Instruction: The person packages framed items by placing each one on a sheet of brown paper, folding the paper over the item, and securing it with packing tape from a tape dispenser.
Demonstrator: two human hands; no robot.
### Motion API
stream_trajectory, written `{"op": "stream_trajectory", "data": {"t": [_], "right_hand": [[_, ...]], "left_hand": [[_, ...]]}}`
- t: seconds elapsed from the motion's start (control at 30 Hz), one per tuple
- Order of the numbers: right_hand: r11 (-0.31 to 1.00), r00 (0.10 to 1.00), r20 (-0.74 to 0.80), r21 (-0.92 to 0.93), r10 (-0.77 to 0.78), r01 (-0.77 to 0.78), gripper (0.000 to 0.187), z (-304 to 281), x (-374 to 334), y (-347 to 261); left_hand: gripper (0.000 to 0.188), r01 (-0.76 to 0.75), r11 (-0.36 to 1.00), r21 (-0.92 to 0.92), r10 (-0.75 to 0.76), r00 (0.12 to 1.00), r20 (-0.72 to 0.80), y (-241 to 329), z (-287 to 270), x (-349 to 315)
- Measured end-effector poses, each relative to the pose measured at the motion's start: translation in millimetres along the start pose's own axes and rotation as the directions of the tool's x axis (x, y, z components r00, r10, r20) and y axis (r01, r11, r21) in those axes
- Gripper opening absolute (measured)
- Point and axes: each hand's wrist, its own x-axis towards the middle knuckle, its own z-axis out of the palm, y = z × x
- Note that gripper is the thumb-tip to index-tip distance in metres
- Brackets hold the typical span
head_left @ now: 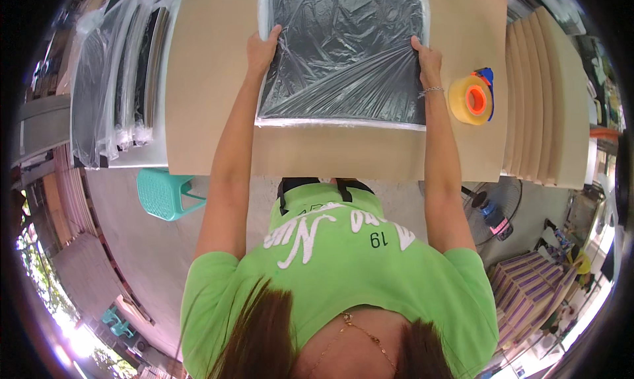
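A flat dark panel wrapped in clear plastic film (343, 55) lies on a large brown cardboard sheet (211, 114) on the table. My left hand (263, 48) grips the panel's left edge, with the fingers curled over the wrapped rim. My right hand (428, 60), with a thin bracelet at the wrist, holds the panel's right edge. Both arms reach straight out from my green shirt. The film is wrinkled and pulled taut between the two hands.
A roll of tape with an orange core in a blue dispenser (472, 98) sits just right of my right hand. Stacked cardboard sheets (548, 101) lie at the right. Several wrapped panels (119, 75) are at the left. On the floor stand a teal stool (162, 192), a fan (495, 207) and purple boxes (528, 286).
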Motion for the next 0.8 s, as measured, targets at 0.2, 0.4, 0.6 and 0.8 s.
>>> {"op": "stream_trajectory", "data": {"t": [0.2,0.4,0.6,0.8], "right_hand": [[0.997,1.000,-0.027,-0.080,0.005,-0.007,0.057,-1.6,-0.8,-2.7],[0.992,0.999,-0.040,-0.126,-0.013,0.008,0.060,-7.0,-13.7,-12.8],[0.941,0.993,-0.017,-0.323,-0.114,0.102,0.072,-8.5,-9.6,-13.1],[0.822,0.903,-0.010,-0.417,-0.430,0.388,0.075,-41.5,-13.5,-10.4]], "left_hand": [[0.062,-0.042,0.999,-0.012,0.042,0.998,-0.054,-7.3,4.9,2.1],[0.061,-0.206,0.967,-0.148,0.188,0.974,-0.124,-8.0,11.3,-3.1],[0.065,-0.112,0.993,0.042,0.116,0.990,-0.086,-20.6,9.4,12.1],[0.076,-0.140,0.932,0.334,0.247,0.920,-0.305,38.7,22.5,-34.7]]}}
